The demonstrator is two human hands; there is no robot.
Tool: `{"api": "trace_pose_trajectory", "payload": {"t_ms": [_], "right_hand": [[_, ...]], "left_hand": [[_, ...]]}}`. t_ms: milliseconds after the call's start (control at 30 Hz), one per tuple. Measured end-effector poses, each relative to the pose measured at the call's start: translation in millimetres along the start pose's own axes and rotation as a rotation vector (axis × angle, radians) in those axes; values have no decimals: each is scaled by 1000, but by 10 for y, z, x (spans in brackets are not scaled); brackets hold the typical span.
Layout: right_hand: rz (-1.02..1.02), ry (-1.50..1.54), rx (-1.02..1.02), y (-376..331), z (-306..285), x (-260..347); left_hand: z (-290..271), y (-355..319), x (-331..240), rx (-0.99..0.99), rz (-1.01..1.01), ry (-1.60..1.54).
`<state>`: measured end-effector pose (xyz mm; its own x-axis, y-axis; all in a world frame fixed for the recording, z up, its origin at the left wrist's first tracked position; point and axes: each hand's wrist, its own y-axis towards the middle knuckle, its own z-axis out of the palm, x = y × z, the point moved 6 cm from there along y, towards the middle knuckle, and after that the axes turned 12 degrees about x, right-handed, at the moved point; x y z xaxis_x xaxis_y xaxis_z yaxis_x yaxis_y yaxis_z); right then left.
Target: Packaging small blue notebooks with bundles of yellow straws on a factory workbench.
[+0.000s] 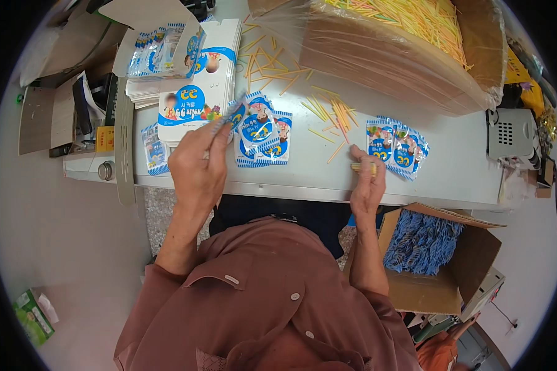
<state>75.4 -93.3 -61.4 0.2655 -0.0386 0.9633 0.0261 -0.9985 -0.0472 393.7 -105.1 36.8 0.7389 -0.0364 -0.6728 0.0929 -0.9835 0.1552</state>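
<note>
My left hand (198, 162) pinches a small blue-and-white packet (231, 116) by its edge, above the table. Just right of it, several like packets (265, 137) lie in an overlapping pile. My right hand (367, 185) is closed around a few short, thin yellow sticks (364, 167) near the table's front edge. Beyond that hand is a loose bunch of yellow and pink sticks (340, 117). Another group of packets (397, 147) is fanned out to its right. What the packet in my left hand contains cannot be seen.
A large plastic-lined carton (377, 59) full of sticks stands at the back right. Flat printed cartons (198, 93) are stacked at left, beside an open display box (161, 52) of packets. Below the table's right side, a cardboard box (476, 260) holds many blue packets.
</note>
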Motion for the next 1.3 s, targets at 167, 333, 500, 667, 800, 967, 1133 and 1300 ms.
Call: {"api": "trace_pose_trajectory", "payload": {"t_ms": [167, 333, 500, 667, 800, 967, 1133, 1300], "right_hand": [[31, 980, -47, 131, -104, -82], [-66, 1172, 183, 399, 62, 364], [-265, 1104, 309, 614, 117, 752], [-319, 1061, 391, 702, 180, 1002], [-311, 1079, 383, 695, 291, 959], [-176, 1222, 365, 535, 583, 756], [-117, 1213, 334, 441, 629, 678], [-218, 1175, 327, 574, 379, 757]], "left_hand": [[243, 12, 140, 202, -267, -691], [667, 42, -42, 429, -190, -935], [770, 50, -198, 607, -96, -677], [804, 28, -298, 686, -5, -740], [925, -36, -189, 787, -90, -712], [1003, -54, -153, 520, -205, -956], [1012, -85, -154, 490, -240, -1148], [889, -73, -132, 589, -132, -772]]}}
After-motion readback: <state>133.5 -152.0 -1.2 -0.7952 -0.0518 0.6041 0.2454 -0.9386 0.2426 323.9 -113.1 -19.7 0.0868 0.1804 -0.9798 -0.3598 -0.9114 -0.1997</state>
